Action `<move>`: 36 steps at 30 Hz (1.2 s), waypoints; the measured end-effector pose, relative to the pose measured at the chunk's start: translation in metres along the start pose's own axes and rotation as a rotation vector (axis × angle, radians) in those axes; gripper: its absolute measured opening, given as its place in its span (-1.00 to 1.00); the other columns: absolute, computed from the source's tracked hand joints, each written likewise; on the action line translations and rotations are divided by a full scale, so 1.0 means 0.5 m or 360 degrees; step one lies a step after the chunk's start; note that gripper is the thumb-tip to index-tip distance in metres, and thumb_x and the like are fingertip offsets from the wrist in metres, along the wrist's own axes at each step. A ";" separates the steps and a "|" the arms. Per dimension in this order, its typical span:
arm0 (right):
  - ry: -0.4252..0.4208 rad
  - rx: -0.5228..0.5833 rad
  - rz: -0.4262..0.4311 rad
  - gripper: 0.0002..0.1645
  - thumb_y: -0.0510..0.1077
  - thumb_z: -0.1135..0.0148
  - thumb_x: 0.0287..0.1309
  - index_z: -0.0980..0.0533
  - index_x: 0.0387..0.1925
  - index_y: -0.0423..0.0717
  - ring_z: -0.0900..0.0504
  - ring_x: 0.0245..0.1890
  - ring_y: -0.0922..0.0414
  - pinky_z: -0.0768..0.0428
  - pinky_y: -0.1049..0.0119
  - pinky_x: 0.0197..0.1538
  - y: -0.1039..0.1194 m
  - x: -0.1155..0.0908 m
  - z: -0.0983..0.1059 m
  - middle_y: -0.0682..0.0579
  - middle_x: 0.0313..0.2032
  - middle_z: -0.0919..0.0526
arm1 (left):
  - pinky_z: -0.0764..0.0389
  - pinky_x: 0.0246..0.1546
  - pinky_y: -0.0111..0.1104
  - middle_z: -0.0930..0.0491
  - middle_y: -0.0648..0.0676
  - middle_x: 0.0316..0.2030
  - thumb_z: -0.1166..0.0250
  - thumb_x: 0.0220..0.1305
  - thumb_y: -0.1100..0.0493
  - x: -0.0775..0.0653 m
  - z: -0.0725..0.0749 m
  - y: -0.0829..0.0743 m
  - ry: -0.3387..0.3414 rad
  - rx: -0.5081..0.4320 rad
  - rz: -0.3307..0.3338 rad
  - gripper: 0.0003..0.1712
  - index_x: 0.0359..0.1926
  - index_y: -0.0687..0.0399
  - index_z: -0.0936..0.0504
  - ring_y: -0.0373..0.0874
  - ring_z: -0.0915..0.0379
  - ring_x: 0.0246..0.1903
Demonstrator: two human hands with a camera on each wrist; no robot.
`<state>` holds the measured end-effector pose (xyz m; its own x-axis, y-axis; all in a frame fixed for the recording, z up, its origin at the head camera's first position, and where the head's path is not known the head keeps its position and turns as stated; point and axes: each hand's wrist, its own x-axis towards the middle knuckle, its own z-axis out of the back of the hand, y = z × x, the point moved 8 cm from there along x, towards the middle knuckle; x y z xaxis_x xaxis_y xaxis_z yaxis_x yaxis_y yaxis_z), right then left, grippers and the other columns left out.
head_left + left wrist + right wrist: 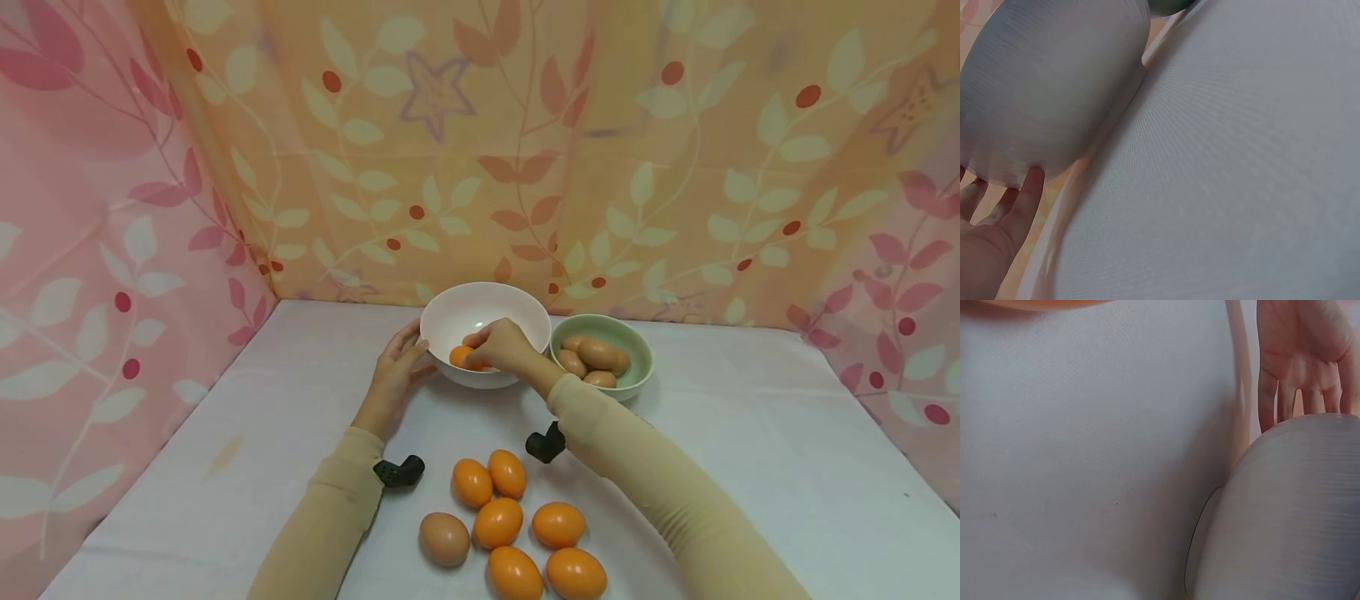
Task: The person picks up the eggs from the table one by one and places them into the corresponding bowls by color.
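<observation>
A white bowl [442, 312] stands at the back of the table with small orange eggs [462, 357] inside. My left hand [393, 367] is at its left side, its fairly straight fingers touching the outer wall; the left wrist view shows these fingers [1025, 203] against the bowl [1054, 87]. My right hand [510, 346] reaches over the front rim into the bowl, and its bent fingers pinch an orange egg partly hidden beneath them. In the right wrist view, the bowl's outside [1291, 512] hides the right hand.
A green bowl [641, 354] holding several brown eggs [597, 353] stands right of the white one. Nearer on the white cloth lie several orange eggs [498, 523] and one brown egg [444, 539]. Patterned curtains [480, 167] hang behind and at both sides.
</observation>
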<state>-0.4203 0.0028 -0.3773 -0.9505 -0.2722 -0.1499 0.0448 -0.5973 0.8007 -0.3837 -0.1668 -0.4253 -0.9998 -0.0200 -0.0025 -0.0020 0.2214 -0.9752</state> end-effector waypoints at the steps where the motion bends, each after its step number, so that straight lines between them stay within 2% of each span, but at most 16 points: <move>1: -0.0005 -0.0015 0.0002 -0.64 -0.21 -0.57 -0.11 -0.73 -0.18 -0.18 -0.58 -0.16 0.14 -0.60 0.55 -0.21 0.000 0.000 0.000 -0.05 -0.13 -0.76 | -0.44 0.33 0.02 -0.17 -0.03 0.52 -0.11 0.49 0.13 0.000 -0.001 0.000 0.0000 0.0001 0.0001 -0.39 0.49 -0.06 -0.23 -0.04 -0.22 0.42; 19: 0.0058 -0.0184 0.0055 -0.70 -0.24 -0.51 -0.06 -0.72 -0.20 -0.25 -0.49 -0.20 0.15 -0.44 0.61 -0.33 0.009 0.001 -0.007 -0.08 -0.19 -0.69 | -0.43 0.33 0.03 -0.19 -0.03 0.51 -0.10 0.50 0.14 0.004 0.002 0.003 0.0006 0.0002 -0.0006 -0.40 0.49 -0.07 -0.23 -0.04 -0.22 0.43; 22: 0.0063 -0.0195 0.0054 -0.70 -0.24 -0.51 -0.04 -0.73 -0.20 -0.23 -0.49 -0.18 0.13 -0.45 0.60 -0.31 0.008 0.003 -0.007 -0.07 -0.19 -0.67 | -0.43 0.33 0.03 -0.21 -0.03 0.50 -0.11 0.49 0.13 0.005 0.002 0.004 0.0000 -0.0004 -0.0001 -0.41 0.48 -0.07 -0.25 -0.03 -0.23 0.42; 25: 0.0042 -0.0215 0.0065 -0.68 -0.23 -0.53 -0.06 -0.73 -0.19 -0.22 -0.51 -0.12 0.10 -0.51 0.55 -0.20 0.009 0.002 -0.004 -0.08 -0.16 -0.70 | -0.42 0.34 0.04 -0.20 -0.01 0.50 -0.10 0.49 0.13 0.005 0.001 0.004 0.0003 -0.0003 -0.0006 -0.41 0.48 -0.06 -0.24 -0.01 -0.23 0.42; 30: 0.0005 -0.0132 0.0104 -0.61 -0.23 -0.53 -0.06 -0.71 -0.12 -0.23 -0.60 -0.01 0.07 -0.63 0.39 0.04 0.012 -0.010 0.009 -0.08 -0.10 -0.76 | -0.44 0.32 0.04 -0.19 -0.02 0.51 -0.10 0.50 0.14 0.003 0.002 0.003 -0.0010 0.0028 -0.0008 -0.41 0.49 -0.06 -0.24 -0.01 -0.23 0.42; 36: -0.0024 0.0050 0.0236 -0.63 -0.23 -0.46 0.05 -0.69 -0.06 -0.25 -0.71 -0.09 0.08 -0.68 0.29 0.06 0.022 -0.048 0.057 -0.11 -0.10 -0.77 | -0.48 0.30 -0.02 -0.17 -0.09 0.52 -0.10 0.49 0.12 0.003 0.003 0.003 -0.0013 0.0040 -0.0005 -0.41 0.48 -0.09 -0.25 -0.07 -0.24 0.42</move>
<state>-0.4060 0.0242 -0.3482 -0.9387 -0.3442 -0.0199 0.1759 -0.5275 0.8311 -0.3854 -0.1682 -0.4270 -0.9996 -0.0290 -0.0010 -0.0047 0.1969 -0.9804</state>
